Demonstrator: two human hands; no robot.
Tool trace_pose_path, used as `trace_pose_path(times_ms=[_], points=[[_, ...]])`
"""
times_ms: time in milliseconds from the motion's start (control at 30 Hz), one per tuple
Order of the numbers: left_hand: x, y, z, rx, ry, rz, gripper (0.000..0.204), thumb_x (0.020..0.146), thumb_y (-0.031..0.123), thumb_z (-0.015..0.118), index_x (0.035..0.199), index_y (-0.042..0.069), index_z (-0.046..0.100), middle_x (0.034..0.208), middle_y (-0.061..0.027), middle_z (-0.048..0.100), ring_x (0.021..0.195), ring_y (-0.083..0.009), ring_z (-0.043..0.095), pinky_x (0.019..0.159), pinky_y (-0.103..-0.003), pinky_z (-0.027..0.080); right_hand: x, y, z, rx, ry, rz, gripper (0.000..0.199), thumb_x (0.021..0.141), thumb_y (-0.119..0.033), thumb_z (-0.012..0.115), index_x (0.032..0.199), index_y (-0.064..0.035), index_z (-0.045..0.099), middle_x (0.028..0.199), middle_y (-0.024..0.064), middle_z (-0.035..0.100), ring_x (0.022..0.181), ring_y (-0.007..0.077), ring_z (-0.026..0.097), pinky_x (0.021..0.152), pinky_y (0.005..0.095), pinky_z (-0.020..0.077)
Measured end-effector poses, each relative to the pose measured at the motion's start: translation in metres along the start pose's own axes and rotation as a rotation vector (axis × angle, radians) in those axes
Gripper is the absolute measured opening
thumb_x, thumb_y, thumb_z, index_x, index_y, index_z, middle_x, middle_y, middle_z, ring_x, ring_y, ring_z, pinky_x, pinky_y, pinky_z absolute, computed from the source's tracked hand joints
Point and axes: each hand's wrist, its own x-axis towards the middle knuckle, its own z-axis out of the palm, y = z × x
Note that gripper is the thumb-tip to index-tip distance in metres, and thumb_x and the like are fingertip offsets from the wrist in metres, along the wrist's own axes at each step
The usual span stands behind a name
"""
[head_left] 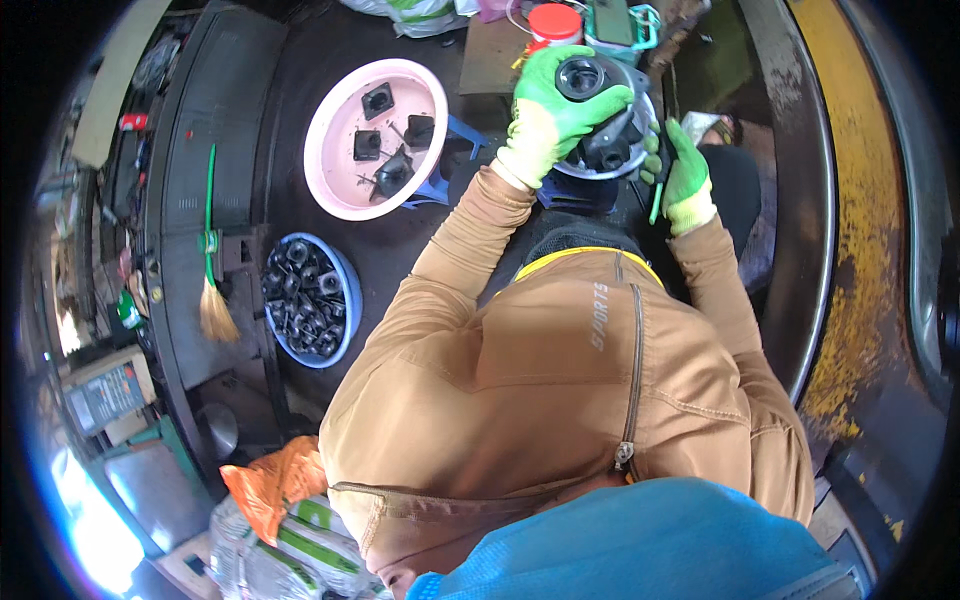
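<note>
Green-gloved, the left hand was closed round a black moulded part, its fingers wrapped over the side and its round, ringed opening turned upward. That part was held above a pale bowl, where more dark pieces showed just beneath it. The right hand was raised just beside the bowl, thumb apart from the partly curled fingers, with a slim green stick-like tool jutting out below them; it was probably held there, but I could not tell how firmly, nor what its hidden end was like.

Judging by how things lay, the work was well under way rather than near either end. One piece was in hand, seemingly in the middle of being dealt with, and not yet put down. To the left, a pink basin held only a few square-based black pieces, lying apart with thin dark stems or scraps among them. Nearer the body, a blue basin was heaped with many similar black parts. Which of the two heaps was finished and which was waiting could not be told from the view; if the fuller one was waiting, much was left, and if it was finished, most was done. The pieces in the pale bowl seemed likely to be part of the current batch, though their condition was too small to judge
</note>
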Motion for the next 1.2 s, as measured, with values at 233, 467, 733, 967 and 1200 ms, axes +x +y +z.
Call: trace_pose_path(times_ms=[233, 467, 733, 967, 1200], points=[[-0.004, -0.020, -0.052, -0.856, -0.028, -0.482, 0.038, 0.086, 0.026, 0.071, 0.116, 0.006, 0.060, 0.098, -0.0158, 0.070, 0.083, -0.0264, 0.069, 0.069, -0.037, 0.056, 0.020, 0.024, -0.031, -0.003, 0.024, 0.172, 0.021, 0.097, -0.033, 0.052, 0.098, -0.0136, 0.059, 0.072, -0.0041, 0.055, 0.054, 0.0093, 0.047, 0.048, 0.0240, 0.0366], [-0.018, -0.031, -0.095, -1.458, 0.194, -0.628, 0.052, 0.096, 0.045, 0.045, 0.119, 0.000, 0.055, 0.102, -0.0230, 0.065, 0.077, -0.0327, 0.068, 0.065, -0.038, 0.058, 0.027, 0.036, -0.019, -0.114, 0.110, 0.167, 0.023, 0.097, -0.033, 0.052, 0.103, -0.0125, 0.059, 0.076, -0.0032, 0.057, 0.055, 0.0087, 0.047, 0.047, 0.0231, 0.0377], [-0.055, -0.021, -0.083, -0.712, 0.145, -0.533, 0.036, 0.087, 0.025, 0.069, 0.114, 0.002, 0.062, 0.101, -0.0100, 0.064, 0.082, -0.0167, 0.062, 0.067, -0.030, 0.052, 0.026, 0.049, 0.093, -0.502, -0.313, -0.285, 0.042, 0.088, -0.014, 0.066, 0.127, -0.0073, 0.053, 0.095, 0.0011, 0.062, 0.064, 0.0060, 0.052, 0.051, 0.0184, 0.0378], [-0.067, -0.013, -0.086, -0.382, 0.203, -0.147, 0.055, 0.075, 0.019, 0.082, 0.120, 0.002, 0.055, 0.141, -0.0125, 0.038, 0.117, -0.0210, 0.048, 0.093, -0.035, 0.046, 0.057, 0.086, 0.086, 0.206, -0.881, -0.071, 0.031, 0.089, -0.016, 0.064, 0.118, -0.0111, 0.054, 0.115, 0.0066, 0.060, 0.098, 0.0182, 0.060, 0.078, 0.0290, 0.0511], [-0.076, 0.016, -0.086, -0.601, 0.009, -0.319, 0.057, 0.074, 0.014, 0.082, 0.122, -0.002, 0.055, 0.117, -0.0103, 0.060, 0.107, -0.0162, 0.057, 0.094, -0.030, 0.047, 0.061, 0.089, 0.083, 0.503, -0.953, 0.104, 0.035, 0.087, -0.009, 0.065, 0.120, -0.0116, 0.055, 0.120, 0.0089, 0.057, 0.110, 0.0226, 0.054, 0.102, 0.0394, 0.0406]])
